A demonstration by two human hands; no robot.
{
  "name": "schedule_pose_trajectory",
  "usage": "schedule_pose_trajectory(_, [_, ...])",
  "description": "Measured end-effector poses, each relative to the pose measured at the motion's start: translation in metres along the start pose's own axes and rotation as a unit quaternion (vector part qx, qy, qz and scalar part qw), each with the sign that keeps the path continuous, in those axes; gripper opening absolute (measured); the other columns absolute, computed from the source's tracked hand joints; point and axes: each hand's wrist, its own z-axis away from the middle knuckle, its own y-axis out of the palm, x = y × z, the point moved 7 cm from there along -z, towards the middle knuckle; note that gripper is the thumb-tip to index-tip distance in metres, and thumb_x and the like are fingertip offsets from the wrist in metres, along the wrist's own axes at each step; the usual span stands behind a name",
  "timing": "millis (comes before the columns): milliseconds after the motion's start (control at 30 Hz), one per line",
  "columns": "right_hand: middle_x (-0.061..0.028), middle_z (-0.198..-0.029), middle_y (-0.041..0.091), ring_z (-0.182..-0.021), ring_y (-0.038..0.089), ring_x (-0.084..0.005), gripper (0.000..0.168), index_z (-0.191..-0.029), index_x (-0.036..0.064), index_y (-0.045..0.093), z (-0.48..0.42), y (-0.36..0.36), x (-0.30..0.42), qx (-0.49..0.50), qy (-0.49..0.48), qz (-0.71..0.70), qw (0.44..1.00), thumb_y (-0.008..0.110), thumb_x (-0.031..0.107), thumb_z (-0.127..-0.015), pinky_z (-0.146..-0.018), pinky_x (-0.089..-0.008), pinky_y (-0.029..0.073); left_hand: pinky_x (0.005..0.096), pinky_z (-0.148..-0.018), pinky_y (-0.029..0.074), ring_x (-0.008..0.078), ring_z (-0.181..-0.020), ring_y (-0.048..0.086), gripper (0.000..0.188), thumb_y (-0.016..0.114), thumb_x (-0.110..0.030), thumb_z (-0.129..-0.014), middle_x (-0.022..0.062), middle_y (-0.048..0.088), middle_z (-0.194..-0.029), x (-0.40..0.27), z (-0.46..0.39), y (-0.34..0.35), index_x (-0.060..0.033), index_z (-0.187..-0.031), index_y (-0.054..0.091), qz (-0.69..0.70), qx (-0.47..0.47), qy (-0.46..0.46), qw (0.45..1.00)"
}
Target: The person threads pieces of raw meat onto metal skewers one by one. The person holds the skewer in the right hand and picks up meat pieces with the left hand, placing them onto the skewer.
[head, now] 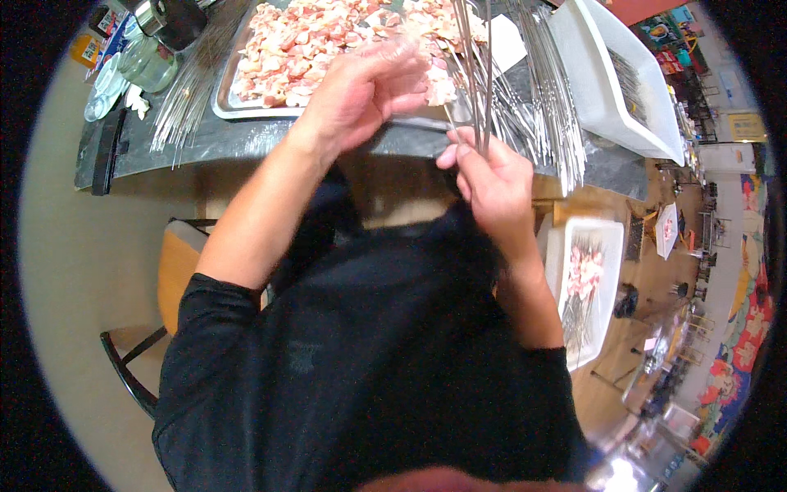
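Observation:
Several thin metal skewers stand upright in my right hand, its thumb and fingers closed around their lower ends. One of them carries pieces of raw meat just above that hand. Beside this meat is my left hand, palm turned to the right and fingers loosely bent. Nothing shows in its palm; whether its fingertips touch the meat is hard to tell. Behind both hands, a metal tray is heaped with cut raw meat, partly hidden by my left hand.
Loose skewers lie right of the tray, and another bundle lies left. A white plastic bin holds more. Lower right, a white tub contains meat-loaded skewers. A glass jar stands back left; a chair is below.

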Motion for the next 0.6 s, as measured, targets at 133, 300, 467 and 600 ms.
schedule_pose_trajectory(133, [-0.0067, -0.088, 0.072, -0.057, 0.047, -0.0026, 0.025, -0.121, -0.009, 0.065, -0.002, 0.001, 0.001, 0.012, 0.002, -0.012, 1.0, 0.056, 0.006, -0.104, -0.051, -0.0188, 0.037, 0.0371, -0.099, 0.059, 0.0233, -0.109, 0.072, 0.026, 0.071, -0.013, -0.097, 0.0132, 0.074, -0.116, 0.003, 0.0, 0.011, 0.0027, -0.118, 0.068, -0.101, 0.048, 0.01, 0.994])
schedule_pose_trajectory(300, [-0.0017, -0.086, 0.072, -0.057, 0.046, -0.0012, 0.025, -0.121, -0.006, 0.068, -0.007, 0.001, 0.002, 0.017, -0.014, 0.023, 0.999, 0.055, 0.006, -0.103, -0.051, -0.0193, 0.038, 0.0384, -0.095, 0.06, 0.0265, -0.102, 0.073, 0.014, 0.066, 0.002, -0.093, 0.0205, 0.074, -0.11, 0.0, 0.0, 0.017, 0.0078, -0.106, 0.066, -0.068, 0.022, 0.0, 0.997])
schedule_pose_trajectory(467, [-0.0013, -0.086, 0.072, -0.057, 0.047, -0.0012, 0.025, -0.121, -0.005, 0.068, -0.008, 0.001, -0.003, 0.027, 0.023, 0.006, 0.999, 0.056, 0.007, -0.102, -0.05, -0.0193, 0.037, 0.0326, -0.093, 0.06, 0.0242, -0.103, 0.073, 0.031, 0.063, -0.017, -0.102, 0.0172, 0.074, -0.113, -0.007, 0.007, 0.02, 0.0082, -0.12, 0.066, -0.029, 0.039, 0.008, 0.999])
schedule_pose_trajectory(600, [-0.0012, -0.085, 0.072, -0.056, 0.045, -0.0008, 0.025, -0.121, -0.004, 0.068, -0.007, 0.002, -0.007, 0.039, 0.045, -0.025, 0.998, 0.056, 0.007, -0.103, -0.049, -0.0192, 0.036, 0.032, -0.089, 0.06, 0.0236, -0.102, 0.073, 0.031, 0.062, -0.017, -0.103, 0.0175, 0.074, -0.112, 0.001, -0.001, 0.008, 0.0081, -0.12, 0.065, -0.068, 0.028, 0.022, 0.997])
